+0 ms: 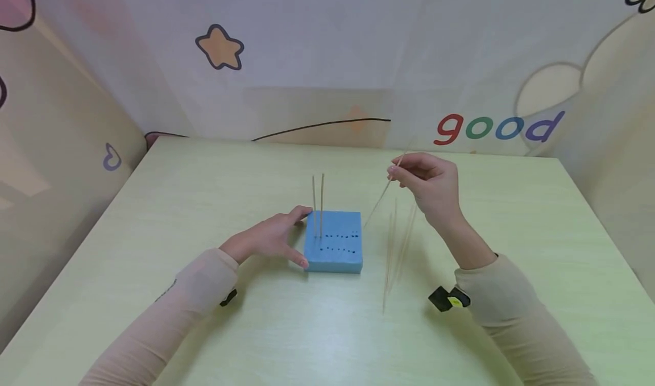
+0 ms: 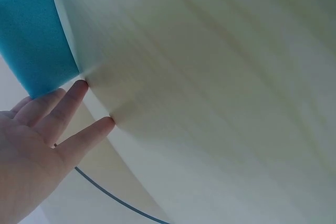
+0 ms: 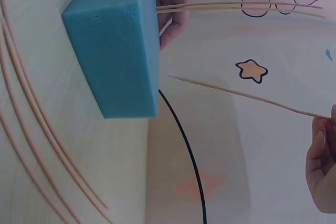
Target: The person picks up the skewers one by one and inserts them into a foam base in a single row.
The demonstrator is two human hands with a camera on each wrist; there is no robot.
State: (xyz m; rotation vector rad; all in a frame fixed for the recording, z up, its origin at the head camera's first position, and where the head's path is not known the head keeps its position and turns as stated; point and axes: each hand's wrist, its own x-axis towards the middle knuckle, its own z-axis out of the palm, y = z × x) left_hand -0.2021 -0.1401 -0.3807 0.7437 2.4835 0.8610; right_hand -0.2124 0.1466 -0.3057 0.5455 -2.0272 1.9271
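Head view sets a blue block (image 1: pixel 338 261) on the pale table (image 1: pixel 230 181), and I read the clock from its middle. At nine o'clock the left hand (image 1: pixel 271 233) is spread, unclenched, thumb and a finger touching the block's two left corners. Toward two o'clock the right hand (image 1: pixel 430 187) pinches a thin stick (image 3: pixel 231 92); its lower end slants to seven, just beside the block but apart from it. Two upright sticks (image 1: pixel 322 204) stand in the block's top, at the nine o'clock end of the far row of holes (image 1: pixel 340 236). Several loose sticks (image 1: pixel 403 241) lie at three o'clock.
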